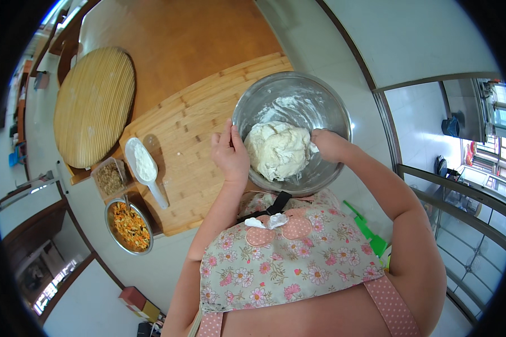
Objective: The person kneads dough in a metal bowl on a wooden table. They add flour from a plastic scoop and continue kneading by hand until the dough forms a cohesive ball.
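Note:
A large steel mixing bowl [284, 80] stands at the right end of the bamboo board, close against my apron. Inside it sits a rough, lumpy mass of white dough [278, 151], and flour streaks the far wall. My left hand [232, 156] grips the bowl's left rim, thumb at the edge and fingers along the outside. Down in the bowl, my right hand [329, 145] is curled into a fist against the dough's right side, with a bit of dough showing at the fingers. Its fingertips are hidden.
The bamboo board [194, 135] carries a white scoop [145, 166] of flour. Left of it are a plastic tub of brown crumbly filling [111, 179] and a steel bowl of shredded vegetables [130, 227]. A round slatted lid [95, 107] lies on the wooden table [194, 38].

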